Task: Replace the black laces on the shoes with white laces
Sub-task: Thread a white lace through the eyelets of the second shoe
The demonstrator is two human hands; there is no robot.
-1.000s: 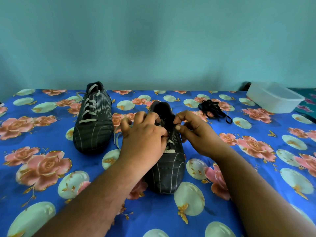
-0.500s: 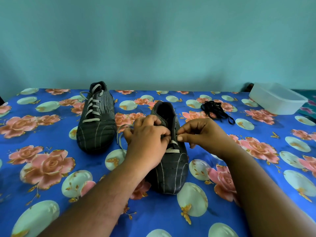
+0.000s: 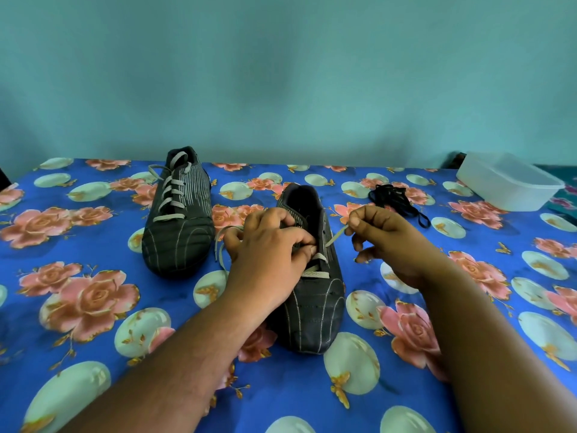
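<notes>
Two black striped shoes lie on the flowered cloth. The left shoe [image 3: 178, 210] is fully laced in white. The right shoe [image 3: 312, 295] has a white lace [image 3: 316, 273] through its lowest eyelets only. My left hand [image 3: 268, 251] grips the shoe's left eyelet edge, with the lace's other end looping out beside it. My right hand [image 3: 387, 239] pinches the lace end [image 3: 335, 235], drawn taut up and right from an eyelet. A heap of black laces [image 3: 395, 203] lies behind my right hand.
A white plastic tub [image 3: 509, 185] stands at the back right corner. The blue flowered cloth [image 3: 93, 307] covers the whole table. A teal wall rises right behind the table.
My right hand has pulled the white lace end out through an eyelet, moving right and up away from the shoe. My left hand stays on the shoe.
</notes>
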